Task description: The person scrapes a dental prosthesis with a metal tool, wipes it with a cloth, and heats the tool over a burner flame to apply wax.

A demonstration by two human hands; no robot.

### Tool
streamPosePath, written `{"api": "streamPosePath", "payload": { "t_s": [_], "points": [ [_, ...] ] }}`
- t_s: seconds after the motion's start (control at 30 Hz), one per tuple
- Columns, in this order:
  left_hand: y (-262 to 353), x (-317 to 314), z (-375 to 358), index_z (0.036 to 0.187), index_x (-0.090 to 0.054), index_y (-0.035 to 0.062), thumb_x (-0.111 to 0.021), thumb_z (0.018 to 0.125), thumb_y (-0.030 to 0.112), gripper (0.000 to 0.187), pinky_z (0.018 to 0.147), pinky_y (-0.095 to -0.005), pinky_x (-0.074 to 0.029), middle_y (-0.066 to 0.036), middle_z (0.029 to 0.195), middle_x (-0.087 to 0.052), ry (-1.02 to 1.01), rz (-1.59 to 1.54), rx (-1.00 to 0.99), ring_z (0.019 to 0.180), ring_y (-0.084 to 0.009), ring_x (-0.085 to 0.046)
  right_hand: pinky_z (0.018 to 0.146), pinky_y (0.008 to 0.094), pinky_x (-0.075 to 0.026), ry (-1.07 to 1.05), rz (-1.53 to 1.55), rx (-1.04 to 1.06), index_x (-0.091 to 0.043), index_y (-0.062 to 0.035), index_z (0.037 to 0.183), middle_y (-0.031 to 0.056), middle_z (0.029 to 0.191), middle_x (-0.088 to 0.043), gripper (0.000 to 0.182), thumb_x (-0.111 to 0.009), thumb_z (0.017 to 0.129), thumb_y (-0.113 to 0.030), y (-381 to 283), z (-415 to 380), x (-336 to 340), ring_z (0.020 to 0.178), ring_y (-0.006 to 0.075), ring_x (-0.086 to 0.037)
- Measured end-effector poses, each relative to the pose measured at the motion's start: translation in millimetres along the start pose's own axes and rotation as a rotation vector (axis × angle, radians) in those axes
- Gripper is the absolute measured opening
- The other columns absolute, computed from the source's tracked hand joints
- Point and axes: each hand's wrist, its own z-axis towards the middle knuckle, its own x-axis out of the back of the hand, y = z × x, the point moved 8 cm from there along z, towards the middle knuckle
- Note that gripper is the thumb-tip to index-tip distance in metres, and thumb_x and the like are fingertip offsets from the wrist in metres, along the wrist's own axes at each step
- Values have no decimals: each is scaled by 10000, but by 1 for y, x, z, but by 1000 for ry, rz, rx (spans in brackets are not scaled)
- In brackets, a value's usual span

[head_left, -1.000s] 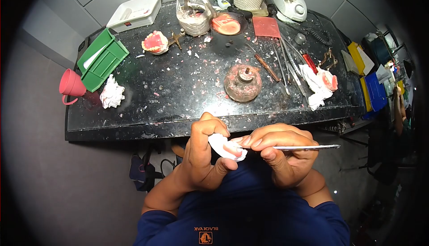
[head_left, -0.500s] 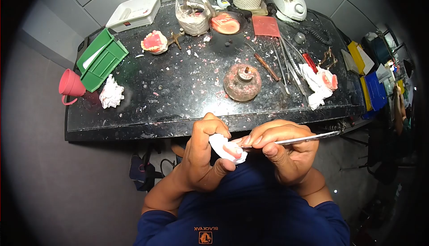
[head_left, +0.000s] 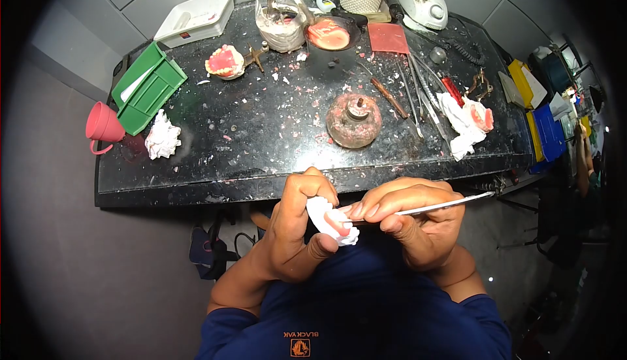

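My left hand is closed around a white plaster dental cast with pink wax on it, pinched between thumb and fingers. From the other side my right hand grips a thin metal wax carver like a pen. The carver's working end meets the cast at the pink area, close to my right fingertips. Both hands are in front of the bench's near edge, above my lap. Part of the cast is hidden by my left fingers.
On the black bench stand a glass spirit burner, a toothed dental model, a pink wax sheet and several metal tools. A green tray, pink cup and crumpled tissue are left; another tissue is right.
The cast has turned slightly in my left hand, showing more of its pink wax. The carver has shifted a little against it, and my right fingers have moved slightly with it.
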Motion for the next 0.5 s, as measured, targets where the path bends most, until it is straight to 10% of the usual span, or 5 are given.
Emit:
{"api": "streamPosePath", "payload": {
  "t_s": [0.5],
  "points": [
    [-2,-1,-1,1139,-443,6,-610,972,582,622,739,-312,-447,-109,935,-565,-31,-54,57,821,-159,-537,861,371,-604,8,33,-30,-742,49,964,191,967,-764,120,-736,933,-67,0,0,0,918,270,-754]
  ]
}}
